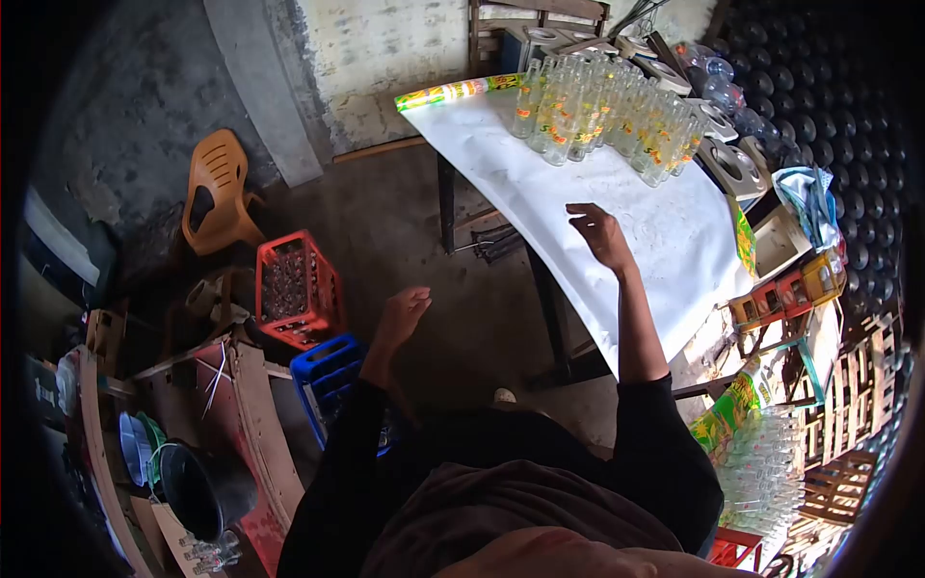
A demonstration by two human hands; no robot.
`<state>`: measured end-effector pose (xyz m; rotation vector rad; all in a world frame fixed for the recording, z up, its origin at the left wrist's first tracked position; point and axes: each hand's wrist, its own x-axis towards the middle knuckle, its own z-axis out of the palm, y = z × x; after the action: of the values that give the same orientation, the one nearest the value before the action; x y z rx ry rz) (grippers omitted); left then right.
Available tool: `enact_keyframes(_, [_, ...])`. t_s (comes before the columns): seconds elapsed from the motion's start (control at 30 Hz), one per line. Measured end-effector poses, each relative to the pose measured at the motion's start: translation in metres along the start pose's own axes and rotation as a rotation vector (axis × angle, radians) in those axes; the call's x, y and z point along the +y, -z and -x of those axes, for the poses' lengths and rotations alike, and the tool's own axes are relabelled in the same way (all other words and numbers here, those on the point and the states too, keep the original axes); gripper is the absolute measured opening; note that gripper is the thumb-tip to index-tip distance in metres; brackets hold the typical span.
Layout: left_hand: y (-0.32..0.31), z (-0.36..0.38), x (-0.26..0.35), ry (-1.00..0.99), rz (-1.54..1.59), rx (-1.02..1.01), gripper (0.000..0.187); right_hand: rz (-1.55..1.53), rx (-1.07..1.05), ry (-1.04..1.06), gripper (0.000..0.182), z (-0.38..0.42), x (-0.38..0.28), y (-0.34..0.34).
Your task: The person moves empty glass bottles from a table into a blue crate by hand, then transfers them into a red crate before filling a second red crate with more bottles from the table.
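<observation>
My right hand (601, 237) hovers above the white sheet (501, 164) on the table, fingers apart with nothing in them. A group of clear glass bottles (561, 120) with orange and yellow labels stands upright at the table's far side, beyond that hand. My left hand (402, 316) is in the air over the floor, left of the table. Its fingers are loosely bent and slightly apart, and no object shows in it. Nearest to it are a blue crate (328, 371) and a red crate (313, 279) filled with small dark items I cannot make out.
An orange plastic chair (220, 183) stands by the wall. At lower left are a black bucket (198, 491) and a wooden bench (275, 424). More clear bottles (761, 462) stand at lower right. Stacked dark bottles (819, 106) line the right side, near wooden pallets (858, 385).
</observation>
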<state>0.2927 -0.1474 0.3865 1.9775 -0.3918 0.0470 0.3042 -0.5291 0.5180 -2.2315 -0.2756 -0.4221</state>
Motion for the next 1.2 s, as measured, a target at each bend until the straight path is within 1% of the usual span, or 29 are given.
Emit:
enact_keyframes(0.03, [-0.011,-0.021,0.014,-0.046,0.016,-0.044,0.023,0.047,0.014,-0.002,0.025,-0.01,0.004,0.016])
enact_keyframes(0.07, [-0.022,-0.044,0.027,-0.056,0.011,-0.046,0.023,0.066,0.033,0.027,0.026,-0.022,0.016,0.03])
enact_keyframes(0.13, [-0.044,-0.094,0.053,-0.249,0.109,-0.068,0.024,0.128,0.061,0.076,0.027,-0.05,0.029,0.056])
enact_keyframes(0.2, [-0.057,-0.14,0.105,-0.353,0.07,-0.081,0.024,0.184,0.089,0.126,0.028,-0.085,0.046,0.075])
enact_keyframes(0.23, [-0.067,-0.166,0.12,-0.406,0.027,-0.056,0.021,0.207,0.1,0.143,0.028,-0.103,0.052,0.082])
enact_keyframes(0.27, [-0.073,-0.188,0.149,-0.415,-0.026,-0.056,0.023,0.267,0.098,0.153,0.029,-0.122,0.053,0.091])
enact_keyframes(0.3, [-0.081,-0.213,0.168,-0.485,-0.081,-0.018,0.025,0.264,0.104,0.165,0.029,-0.142,0.063,0.095])
enact_keyframes(0.33, [-0.09,-0.237,0.186,-0.553,-0.137,0.017,0.026,0.296,0.159,0.209,0.031,-0.162,0.076,0.097])
enact_keyframes(0.37, [-0.098,-0.256,0.208,-0.55,-0.161,0.015,0.028,0.327,0.214,0.251,0.033,-0.179,0.087,0.099])
enact_keyframes(0.4, [-0.107,-0.275,0.226,-0.546,-0.183,0.013,0.03,0.358,0.22,0.224,0.037,-0.194,0.09,0.101])
enact_keyframes(0.43, [-0.118,-0.294,0.237,-0.552,-0.189,0.014,0.03,0.354,0.227,0.228,0.037,-0.207,0.094,0.101])
enact_keyframes(0.5, [-0.138,-0.328,0.254,-0.604,-0.357,0.053,0.035,0.488,0.313,0.23,0.044,-0.229,0.101,0.099])
enact_keyframes(0.53, [-0.15,-0.344,0.254,-0.606,-0.356,0.056,0.035,0.538,0.317,0.229,0.048,-0.238,0.104,0.098])
enact_keyframes(0.57, [-0.161,-0.358,0.253,-0.665,-0.442,0.126,0.039,0.542,0.317,0.233,0.048,-0.244,0.106,0.098])
enact_keyframes(0.6, [-0.169,-0.37,0.252,-0.722,-0.528,0.198,0.044,0.624,0.336,0.269,0.049,-0.25,0.111,0.096])
enact_keyframes(0.63, [-0.175,-0.382,0.249,-0.721,-0.525,0.202,0.044,0.705,0.352,0.303,0.05,-0.254,0.117,0.094])
enact_keyframes(0.67, [-0.181,-0.392,0.246,-0.604,-0.602,0.159,0.048,0.715,0.333,0.31,0.049,-0.257,0.123,0.092])
enact_keyframes(0.7, [-0.184,-0.4,0.245,-0.486,-0.677,0.115,0.053,0.718,0.33,0.31,0.049,-0.258,0.125,0.092])
enact_keyframes(0.73, [-0.186,-0.407,0.245,-0.482,-0.674,0.114,0.053,0.665,0.3,0.295,0.045,-0.258,0.128,0.09])
enact_keyframes(0.8, [-0.189,-0.415,0.24,-0.234,-0.645,-0.12,0.051,0.614,0.256,0.274,0.042,-0.253,0.129,0.09])
enact_keyframes(0.83, [-0.193,-0.419,0.23,-0.222,-0.637,-0.124,0.051,0.525,0.21,0.27,0.039,-0.249,0.123,0.092])
enact_keyframes(0.87, [-0.198,-0.419,0.219,-0.384,-0.587,-0.06,0.048,0.435,0.16,0.265,0.036,-0.244,0.116,0.092])
enact_keyframes(0.9, [-0.2,-0.417,0.208,-0.54,-0.535,0.008,0.044,0.43,0.14,0.264,0.036,-0.24,0.116,0.09])
enact_keyframes(0.97, [-0.19,-0.382,0.224,-0.551,-0.503,-0.005,0.039,0.384,0.106,0.334,0.033,-0.235,0.119,0.088])
enact_keyframes(1.03, [-0.186,-0.367,0.21,-0.623,-0.442,0.021,0.039,0.395,0.063,0.287,0.032,-0.221,0.098,0.082])
enact_keyframes(1.07, [-0.182,-0.362,0.2,-0.676,-0.384,0.063,0.038,0.447,0.049,0.377,0.032,-0.221,0.104,0.077])
enact_keyframes(1.1, [-0.174,-0.35,0.191,-0.722,-0.328,0.105,0.037,0.44,-0.026,0.313,0.03,-0.214,0.081,0.075])
enact_keyframes(1.13, [-0.159,-0.331,0.187,-0.67,-0.329,0.118,0.037,0.45,0.011,0.363,0.027,-0.211,0.073,0.067])
enact_keyframes(1.2, [-0.118,-0.299,0.199,-0.587,-0.321,0.154,0.038,0.448,-0.029,0.376,0.029,-0.2,0.032,0.055])
